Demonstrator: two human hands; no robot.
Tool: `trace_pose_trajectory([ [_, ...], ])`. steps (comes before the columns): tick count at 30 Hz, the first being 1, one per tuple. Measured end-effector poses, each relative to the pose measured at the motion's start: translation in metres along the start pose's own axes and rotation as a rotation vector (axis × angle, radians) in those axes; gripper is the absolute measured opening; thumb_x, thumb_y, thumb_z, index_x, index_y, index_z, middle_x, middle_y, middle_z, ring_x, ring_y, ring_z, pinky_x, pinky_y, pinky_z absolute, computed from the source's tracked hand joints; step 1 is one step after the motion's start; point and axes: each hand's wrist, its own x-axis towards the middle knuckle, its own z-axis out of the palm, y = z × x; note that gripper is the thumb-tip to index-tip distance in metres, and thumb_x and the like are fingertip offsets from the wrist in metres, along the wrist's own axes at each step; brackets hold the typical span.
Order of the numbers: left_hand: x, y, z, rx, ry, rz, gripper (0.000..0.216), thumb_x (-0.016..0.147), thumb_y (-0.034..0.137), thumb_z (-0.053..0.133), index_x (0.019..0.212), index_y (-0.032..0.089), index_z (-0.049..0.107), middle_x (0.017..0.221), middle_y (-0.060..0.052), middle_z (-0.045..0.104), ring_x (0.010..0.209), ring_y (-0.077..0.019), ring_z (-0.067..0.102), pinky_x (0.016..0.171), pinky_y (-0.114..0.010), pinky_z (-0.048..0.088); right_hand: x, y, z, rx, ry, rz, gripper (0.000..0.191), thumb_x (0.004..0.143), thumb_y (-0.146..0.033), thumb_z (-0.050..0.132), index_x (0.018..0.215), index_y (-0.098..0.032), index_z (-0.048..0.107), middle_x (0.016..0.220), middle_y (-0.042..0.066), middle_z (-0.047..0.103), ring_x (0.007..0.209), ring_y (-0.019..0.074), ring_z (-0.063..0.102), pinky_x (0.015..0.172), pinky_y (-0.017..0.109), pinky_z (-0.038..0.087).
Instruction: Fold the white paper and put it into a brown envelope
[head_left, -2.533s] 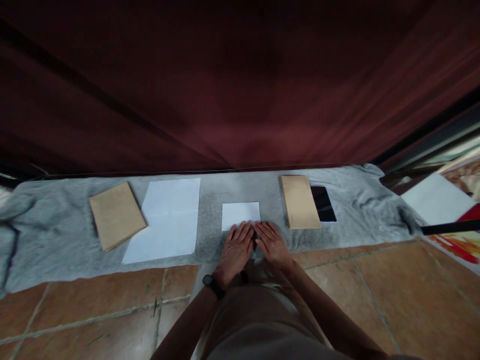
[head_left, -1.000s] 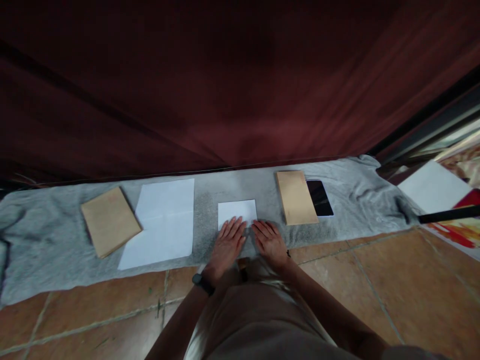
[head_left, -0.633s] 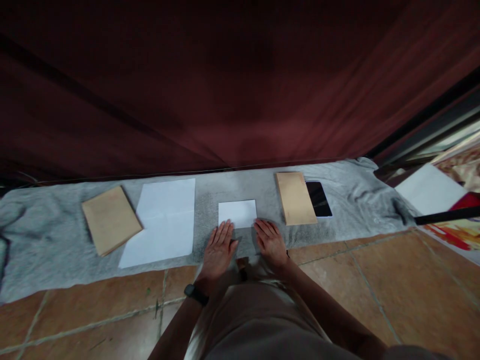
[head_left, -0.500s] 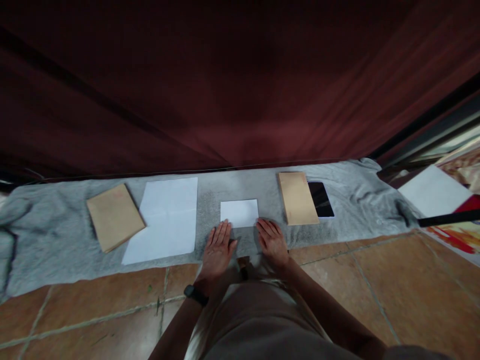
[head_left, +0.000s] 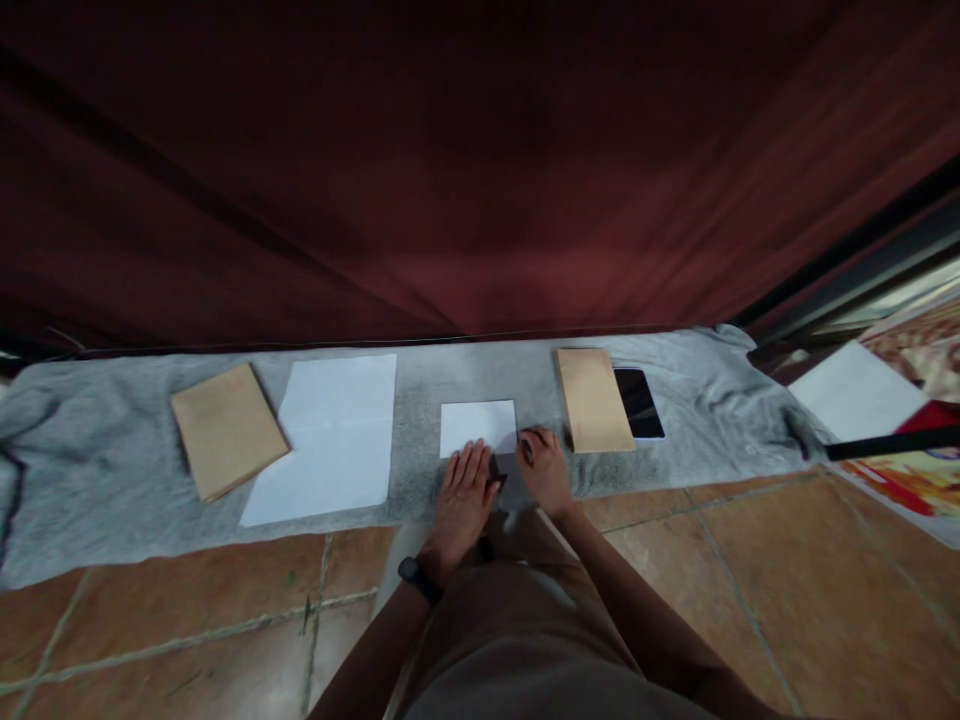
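A grey cloth (head_left: 90,470) lies along the floor (head_left: 187,600) under a red curtain (head_left: 480,180). At its left sit a brown envelope (head_left: 229,430) and a white sheet (head_left: 330,435), their edges touching. A bare strip of cloth separates the sheet from the small paper (head_left: 478,426). The left hand (head_left: 465,495) lies flat, fingers straight, tips on the paper's near edge. The right hand (head_left: 544,468) curls its fingers at the paper's near right corner; I cannot tell if it grips. Just beyond lie a second envelope (head_left: 592,400) and a phone (head_left: 638,402), side by side.
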Motion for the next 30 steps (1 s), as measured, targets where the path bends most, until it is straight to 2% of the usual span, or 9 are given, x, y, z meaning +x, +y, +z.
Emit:
trace_pose_trajectory([
  [3, 0.003, 0.005, 0.0, 0.005, 0.0, -0.028, 0.056, 0.105, 0.033, 0.038, 0.156, 0.011, 0.042, 0.161, -0.013, 0.044, 0.154, -0.0269, 0.034, 0.127, -0.049, 0.028, 0.012, -0.006, -0.001, 0.092, -0.072, 0.128, 0.021, 0.094, -0.024, 0.055, 0.107, -0.021, 0.072, 0.107, 0.01, 0.071, 0.096, 0.0224, 0.068, 0.091, 0.034, 0.053],
  [6, 0.004, 0.006, -0.001, 0.003, 0.008, -0.045, 0.055, 0.104, 0.032, 0.04, 0.154, 0.011, 0.045, 0.16, -0.013, 0.046, 0.152, -0.0279, 0.038, 0.126, -0.049, 0.031, 0.019, -0.008, -0.001, 0.318, -0.101, 0.274, 0.016, 0.09, -0.025, 0.058, 0.1, -0.022, 0.069, 0.097, 0.007, 0.073, 0.083, 0.0206, 0.07, 0.082, 0.033, 0.055],
  [9, 0.007, 0.008, -0.001, -0.002, 0.031, -0.072, 0.054, 0.102, 0.029, 0.043, 0.152, 0.012, 0.048, 0.158, -0.013, 0.049, 0.148, -0.0283, 0.043, 0.123, -0.047, 0.034, 0.022, -0.01, 0.004, 0.499, -0.109, 0.324, 0.019, 0.088, -0.031, 0.058, 0.103, -0.021, 0.066, 0.085, 0.004, 0.074, 0.075, 0.0207, 0.071, 0.072, 0.032, 0.056],
  [13, 0.018, 0.011, -0.007, 0.007, 0.112, -0.117, 0.054, 0.097, 0.021, 0.049, 0.15, 0.012, 0.05, 0.152, -0.015, 0.056, 0.138, -0.0313, 0.054, 0.113, -0.047, 0.043, 0.022, -0.021, 0.006, 0.654, -0.123, 0.328, 0.022, 0.088, -0.037, 0.055, 0.103, -0.024, 0.063, 0.071, -0.002, 0.071, 0.065, 0.0188, 0.07, 0.061, 0.029, 0.056],
  [19, 0.049, 0.017, -0.042, -0.105, 0.184, -0.177, 0.043, 0.097, 0.017, 0.05, 0.137, 0.015, 0.063, 0.123, -0.016, 0.073, 0.112, -0.0309, 0.067, 0.093, -0.041, 0.051, 0.021, -0.049, -0.031, 0.741, -0.066, 0.082, 0.022, 0.092, -0.04, 0.056, 0.099, -0.022, 0.067, 0.086, 0.001, 0.073, 0.08, 0.0176, 0.07, 0.076, 0.029, 0.056],
  [22, 0.062, 0.019, -0.059, -0.396, 0.292, -0.323, 0.025, 0.099, 0.021, 0.05, 0.109, 0.019, 0.072, 0.102, -0.012, 0.076, 0.095, -0.0253, 0.07, 0.079, -0.034, 0.052, 0.022, -0.056, -0.046, 0.715, -0.014, -0.015, 0.025, 0.096, -0.038, 0.052, 0.108, -0.022, 0.068, 0.099, 0.005, 0.073, 0.091, 0.0181, 0.069, 0.083, 0.03, 0.055],
  [24, 0.065, 0.018, -0.066, -0.709, 0.388, -0.474, 0.022, 0.098, 0.03, 0.054, 0.085, 0.02, 0.068, 0.083, -0.007, 0.073, 0.076, -0.0199, 0.069, 0.07, -0.03, 0.051, 0.023, -0.053, -0.048, 0.675, 0.066, -0.009, 0.029, 0.096, -0.038, 0.051, 0.116, -0.022, 0.067, 0.112, 0.008, 0.071, 0.103, 0.0195, 0.067, 0.092, 0.034, 0.054],
  [27, 0.065, 0.013, -0.065, -1.274, 0.473, -0.686, 0.027, 0.089, 0.041, 0.066, 0.072, 0.02, 0.059, 0.066, -0.001, 0.068, 0.06, -0.0145, 0.064, 0.061, -0.026, 0.05, 0.021, -0.041, -0.038, 0.692, 0.142, 0.132, 0.042, 0.092, -0.043, 0.057, 0.128, -0.022, 0.062, 0.131, 0.011, 0.064, 0.116, 0.0228, 0.062, 0.101, 0.039, 0.052],
  [30, 0.058, 0.009, -0.054, -1.689, 0.444, -0.87, 0.03, 0.071, 0.04, 0.081, 0.071, 0.019, 0.059, 0.065, -0.001, 0.07, 0.063, -0.0154, 0.069, 0.061, -0.025, 0.052, 0.018, -0.029, -0.022, 0.899, 0.061, 0.347, 0.055, 0.085, -0.051, 0.063, 0.132, -0.022, 0.06, 0.127, 0.01, 0.068, 0.109, 0.0251, 0.066, 0.095, 0.042, 0.056],
])
